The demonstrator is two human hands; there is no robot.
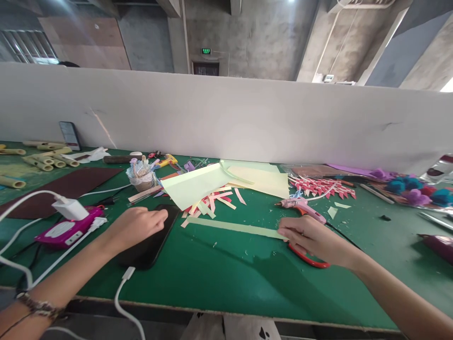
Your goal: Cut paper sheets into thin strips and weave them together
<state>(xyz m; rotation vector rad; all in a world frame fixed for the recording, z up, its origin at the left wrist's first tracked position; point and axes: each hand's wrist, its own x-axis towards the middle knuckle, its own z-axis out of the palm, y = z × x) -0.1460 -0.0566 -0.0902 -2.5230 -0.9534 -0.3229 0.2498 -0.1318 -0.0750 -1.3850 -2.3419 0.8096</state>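
Observation:
A long pale green paper strip (233,227) is pinched by its right end in my right hand (306,238). The strip's left end reaches the pile of cut paper strips (212,200). Beneath my right hand shows a red scissors handle (309,259); the blades are hidden. My left hand (141,225) is curled closed over a black phone (161,243), and no object shows in its fingers. Behind the strip are a folded light green paper sheet (198,184) and a pale yellow sheet (265,182).
A pink glue gun (304,208) lies right of the sheets, beside red-and-white paper pieces (322,186). A magenta power strip (71,229) with white cables sits at left, near bamboo tubes (49,160). A grey partition (226,118) borders the green table (219,278).

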